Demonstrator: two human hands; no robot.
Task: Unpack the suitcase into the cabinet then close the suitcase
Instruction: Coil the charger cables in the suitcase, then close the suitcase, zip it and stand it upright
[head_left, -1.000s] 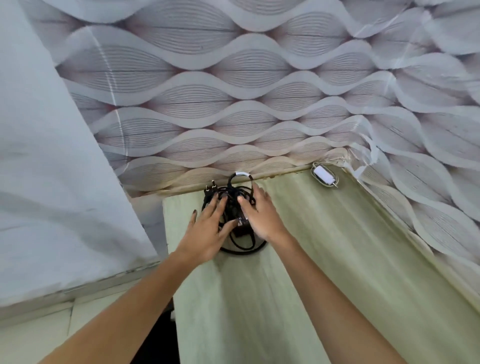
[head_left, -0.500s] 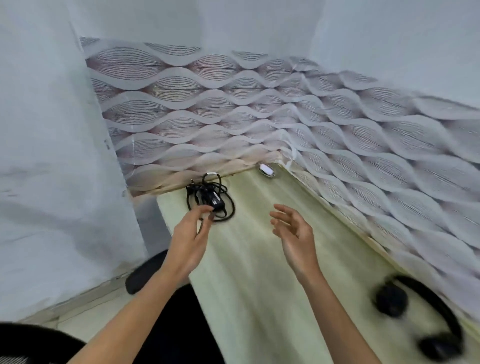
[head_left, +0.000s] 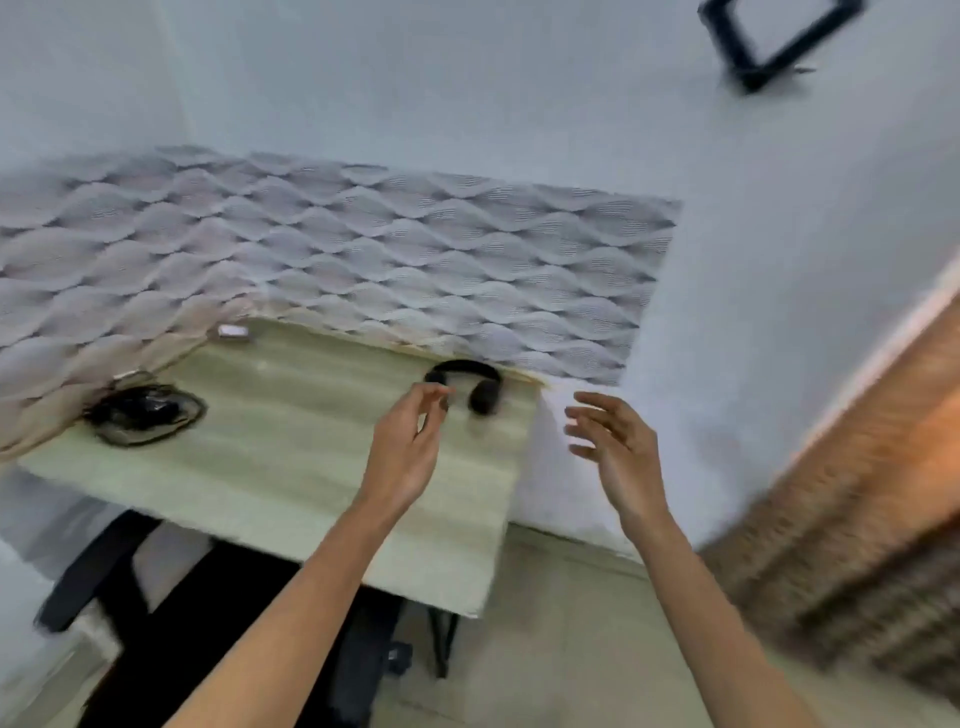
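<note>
Leftmost, near the worktop's (head_left: 270, 467) left edge and just short of the patterned wall behind, a bundled black cable (head_left: 145, 413) lies in a loose coil, its longer axis running roughly along that back edge. A small white item (head_left: 232, 331) rests in the far back corner, touching or nearly touching the wall; blur hides what it is. The middle of the worktop is bare, leaving open room between the cable and the headphones (head_left: 470, 387), which lie at the back right corner with the band arching toward the wall and the ear cups toward the front. The left hand (head_left: 408, 447) hovers over the worktop just before the headphones, fingers loosely curled, holding nothing. The right hand (head_left: 615, 449) hangs past the worktop's right edge, fingers spread and empty.
</note>
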